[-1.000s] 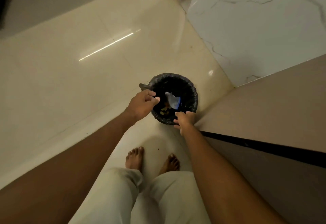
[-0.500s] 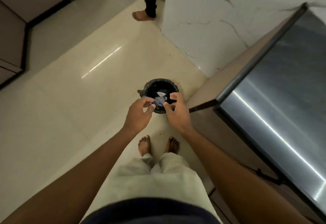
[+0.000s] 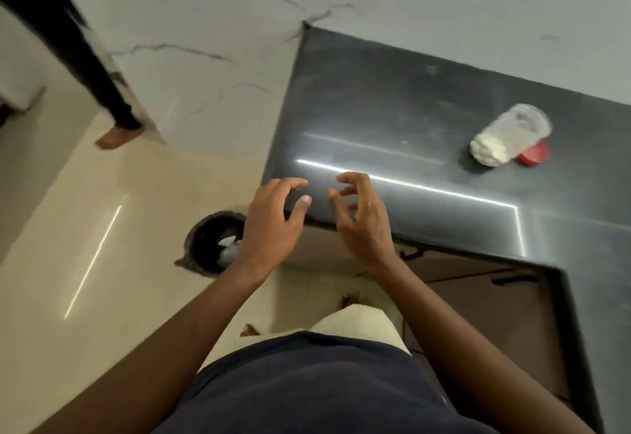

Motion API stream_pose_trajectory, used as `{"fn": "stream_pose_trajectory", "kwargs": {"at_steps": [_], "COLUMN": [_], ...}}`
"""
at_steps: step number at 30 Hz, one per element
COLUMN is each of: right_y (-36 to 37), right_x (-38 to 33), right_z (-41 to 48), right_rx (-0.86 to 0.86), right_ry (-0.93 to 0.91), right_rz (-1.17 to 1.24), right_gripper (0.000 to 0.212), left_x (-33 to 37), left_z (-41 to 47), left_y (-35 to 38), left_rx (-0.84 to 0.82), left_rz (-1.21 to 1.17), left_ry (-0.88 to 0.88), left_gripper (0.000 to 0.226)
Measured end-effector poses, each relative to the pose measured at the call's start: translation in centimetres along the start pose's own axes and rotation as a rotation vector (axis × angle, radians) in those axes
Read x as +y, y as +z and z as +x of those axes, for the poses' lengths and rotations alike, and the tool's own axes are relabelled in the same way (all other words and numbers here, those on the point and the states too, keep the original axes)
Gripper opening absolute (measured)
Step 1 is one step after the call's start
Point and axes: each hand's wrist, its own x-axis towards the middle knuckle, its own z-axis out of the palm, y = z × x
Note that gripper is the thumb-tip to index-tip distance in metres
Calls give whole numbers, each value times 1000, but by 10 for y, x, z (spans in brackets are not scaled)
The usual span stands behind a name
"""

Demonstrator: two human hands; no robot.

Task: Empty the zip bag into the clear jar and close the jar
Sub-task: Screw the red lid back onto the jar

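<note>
The clear jar (image 3: 509, 134) stands on the dark countertop (image 3: 392, 109) at the right, with pale contents in its lower part and no lid on it. A red lid (image 3: 532, 155) lies on the counter right beside the jar. The crumpled zip bag (image 3: 228, 249) lies inside the black bin (image 3: 205, 242) on the floor. My left hand (image 3: 273, 221) and my right hand (image 3: 362, 218) hover side by side over the counter's near left corner. Both hands have their fingers spread and hold nothing.
A white marble wall (image 3: 205, 40) rises behind the counter. Another person's dark-trousered leg and bare foot (image 3: 117, 138) stand at the far left on the cream floor tiles. Cabinet fronts with dark handles (image 3: 478, 297) sit under the counter.
My view has swung up from the bin to the countertop. Both hands rose from the bin and opened; the zip bag stays in the bin.
</note>
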Motion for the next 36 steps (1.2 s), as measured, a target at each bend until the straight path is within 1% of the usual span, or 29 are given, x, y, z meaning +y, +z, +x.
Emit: {"fn": "stream_pose_trajectory", "kwargs": {"at_steps": [5, 7, 9, 12, 14, 16, 18, 20, 22, 24, 25, 27, 29, 31, 32, 34, 36], "right_y": [-98, -138, -175, -237, -270, -293, -313, -324, -331, -334, -335, -335, -337, -341, -345, -357, -370], "right_x": [72, 101, 130, 180, 211, 236, 262, 280, 295, 308, 313, 319, 320, 320, 319, 316, 308], "right_z": [-4, -3, 3, 22, 40, 61, 88, 115, 140, 164, 175, 194, 208, 215, 217, 216, 214], "right_rx": [226, 287, 315, 328, 312, 276, 186, 72, -58, -203, -275, -407, -463, -420, -369, -196, 11], "right_ry": [93, 97, 53, 6, 17, 29, 70, 126, 182, 219, 220, 205, 192, 194, 209, 254, 291], "right_rz": [-143, -235, -378, -578, -629, -650, -647, -633, -628, -659, -695, -751, -748, -743, -728, -630, -395], "right_gripper": [28, 27, 26, 27, 31, 33, 38, 51, 68, 80, 83, 82, 73, 64, 64, 69, 68], "left_x": [63, 86, 104, 137, 156, 170, 184, 192, 198, 205, 207, 211, 213, 215, 215, 215, 215], "left_z": [36, 50, 63, 87, 105, 123, 140, 154, 165, 173, 176, 180, 182, 183, 184, 184, 185], "left_y": [80, 117, 152, 216, 256, 290, 321, 341, 356, 366, 369, 373, 374, 374, 374, 374, 375], "left_rx": [-107, -148, -170, -212, -229, -228, -231, -226, -213, -190, -179, -161, -143, -133, -130, -129, -128], "left_rz": [38, 77, 107, 111, 119, 82, 20, -23, -67, -113, -120, -110, -98, -97, -95, -94, -98], "left_ry": [152, 206, 231, 203, 177, 113, 37, -6, -31, -37, -25, -5, -12, -22, -24, -28, -27], "left_gripper": [27, 32, 39, 55, 70, 88, 106, 120, 127, 127, 123, 108, 94, 88, 87, 86, 86]}}
